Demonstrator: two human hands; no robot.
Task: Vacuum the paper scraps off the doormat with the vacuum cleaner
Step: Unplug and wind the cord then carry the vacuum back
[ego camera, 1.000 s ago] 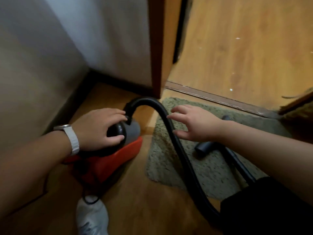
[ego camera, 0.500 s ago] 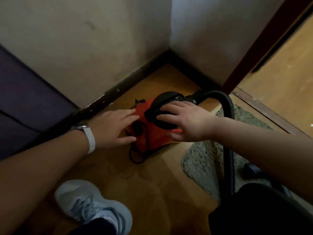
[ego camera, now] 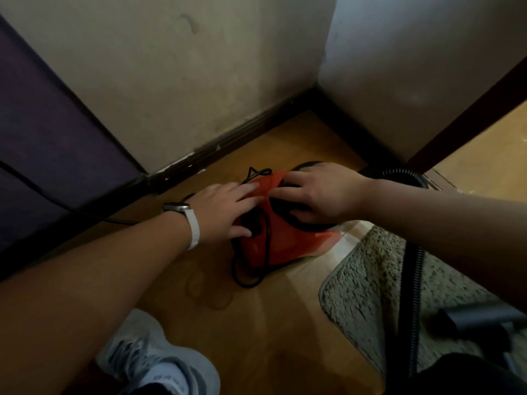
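The red vacuum cleaner sits on the wooden floor in the wall corner, just beside the edge of the shaggy doormat, with its black cord looped in front and its ribbed hose running across the mat. The left hand, a white watch at the wrist, lies flat with straight fingers on the red body. The right hand rests with spread, unclenched fingers on the black top, grasping nothing.

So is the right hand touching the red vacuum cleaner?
Touching. The head view shows the right hand resting on the black top of the vacuum cleaner, with its fingers spread across it and no gap.
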